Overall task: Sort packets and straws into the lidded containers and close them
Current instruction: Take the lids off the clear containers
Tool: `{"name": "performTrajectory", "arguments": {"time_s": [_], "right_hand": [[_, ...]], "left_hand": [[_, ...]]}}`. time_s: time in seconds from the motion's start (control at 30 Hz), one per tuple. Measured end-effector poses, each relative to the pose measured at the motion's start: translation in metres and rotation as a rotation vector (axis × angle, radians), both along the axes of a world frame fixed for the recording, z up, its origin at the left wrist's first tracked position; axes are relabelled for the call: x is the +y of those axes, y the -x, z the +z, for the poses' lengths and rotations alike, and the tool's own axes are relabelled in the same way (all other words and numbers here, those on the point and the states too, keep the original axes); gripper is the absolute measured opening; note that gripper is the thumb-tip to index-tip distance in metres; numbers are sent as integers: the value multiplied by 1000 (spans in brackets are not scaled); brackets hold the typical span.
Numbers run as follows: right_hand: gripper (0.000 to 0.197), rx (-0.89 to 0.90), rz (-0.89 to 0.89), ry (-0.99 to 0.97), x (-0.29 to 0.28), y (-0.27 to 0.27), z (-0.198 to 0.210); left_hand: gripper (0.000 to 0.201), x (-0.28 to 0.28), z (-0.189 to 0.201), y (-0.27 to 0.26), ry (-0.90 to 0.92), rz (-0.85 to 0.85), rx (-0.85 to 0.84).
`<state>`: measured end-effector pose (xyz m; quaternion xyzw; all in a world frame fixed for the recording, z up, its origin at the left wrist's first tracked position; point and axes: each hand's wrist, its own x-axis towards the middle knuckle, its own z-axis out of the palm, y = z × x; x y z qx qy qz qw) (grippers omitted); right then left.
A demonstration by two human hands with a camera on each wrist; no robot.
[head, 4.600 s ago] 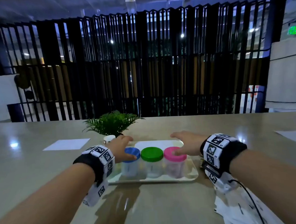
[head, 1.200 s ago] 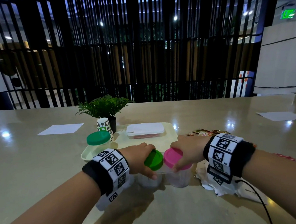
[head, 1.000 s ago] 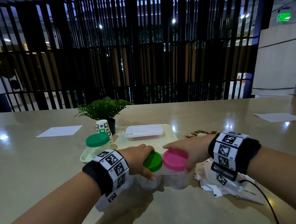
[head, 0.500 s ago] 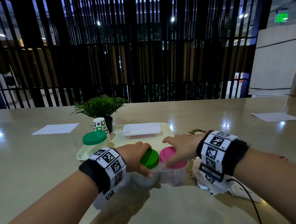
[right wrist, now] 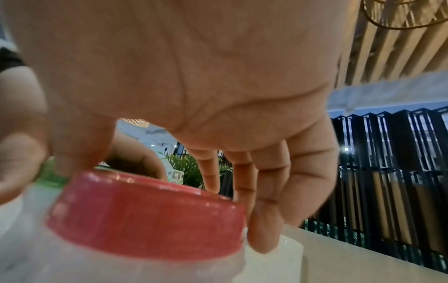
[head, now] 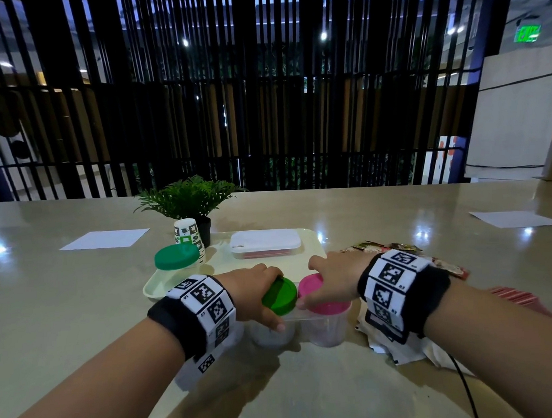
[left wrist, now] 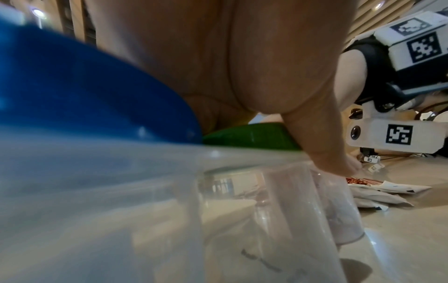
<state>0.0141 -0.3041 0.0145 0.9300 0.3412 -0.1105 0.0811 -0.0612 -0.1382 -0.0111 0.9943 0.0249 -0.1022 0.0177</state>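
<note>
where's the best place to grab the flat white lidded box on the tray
Probably by its two short ends, coming down from above. The flat white lidded rectangular box lies low and wide on the pale tray, too broad for one hand across the top, and both ends stand clear of the neighbouring things.

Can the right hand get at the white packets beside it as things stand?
Probably yes, once freed: the right hand grips the pink lid, and the white packets lie uncovered on the table just under that wrist.

No lettering is legible; the green wall sign (head: 529, 33) is too blurred.
</note>
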Motion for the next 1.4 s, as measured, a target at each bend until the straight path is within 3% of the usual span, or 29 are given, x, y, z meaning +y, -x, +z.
{"name": "performTrajectory", "arguments": {"time_s": [0.07, 0.17, 0.43, 0.53, 0.63, 0.7, 0.93, 1.23, 1.4], "right_hand": [[84, 66, 27, -48, -1, 0, 1], [105, 186, 76, -70, -5, -2, 6], [89, -91, 5, 16, 5, -3, -7], [81, -24, 20, -35, 4, -3, -4], [98, 96, 52, -57, 1, -5, 1], [101, 77, 52, -27, 3, -5, 1], [70, 19, 42, -16, 4, -1, -2], [76, 81, 64, -111, 0, -8, 0], [66, 140, 41, -311, -15, -10, 6]], "left_hand": [[92, 0, 0, 0, 4, 2, 3], [92, 0, 0, 0, 10, 5, 8], [91, 1, -1, -2, -1, -4, 3], [91, 1, -1, -2, 5, 1, 5], [92, 2, -2, -2, 6, 2, 6], [92, 2, -2, -3, 6, 3, 8], [92, 3, -2, -2, -2, -5, 0], [91, 2, -1, -3, -7, -1, 12], [91, 2, -2, -3, -15, 2, 7]]}}
